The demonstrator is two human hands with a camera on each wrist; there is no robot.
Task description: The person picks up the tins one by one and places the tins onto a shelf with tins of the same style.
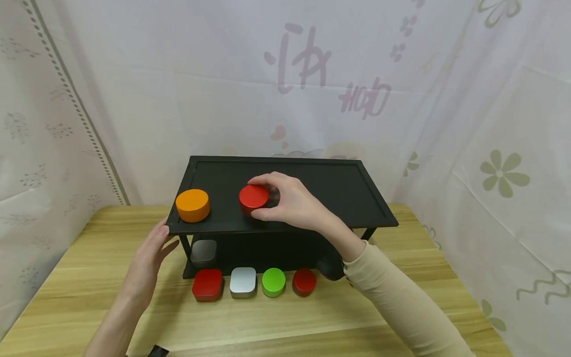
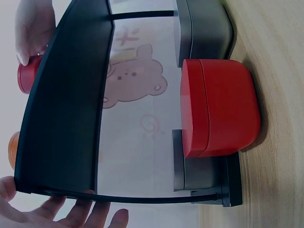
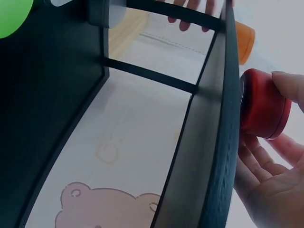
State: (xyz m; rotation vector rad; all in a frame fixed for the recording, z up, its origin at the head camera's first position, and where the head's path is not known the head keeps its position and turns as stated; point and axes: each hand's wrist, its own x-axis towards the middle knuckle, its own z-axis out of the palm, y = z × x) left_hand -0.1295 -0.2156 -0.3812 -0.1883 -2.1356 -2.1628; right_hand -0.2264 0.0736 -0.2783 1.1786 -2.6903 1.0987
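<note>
A black two-tier shelf rack (image 1: 312, 181) stands on the wooden table. My right hand (image 1: 294, 204) holds a round red tin (image 1: 253, 197) between thumb and fingers, on the middle-left of the top tier; in the right wrist view its base is right at the shelf surface. To the left, near the front corner, sits a round orange tin (image 1: 193, 206). My left hand (image 1: 144, 260) grips the rack's left edge near that corner, thumb on top and fingers below, as the left wrist view shows.
Before the rack stand a square red tin (image 1: 207, 286), a square silver tin (image 1: 243, 282), a round green tin (image 1: 273, 282) and another round red tin (image 1: 304, 282). The lower tier bears a grey square tin (image 1: 203, 252) and a black object (image 1: 330, 265). Printed cloth (image 1: 223, 109) hangs behind.
</note>
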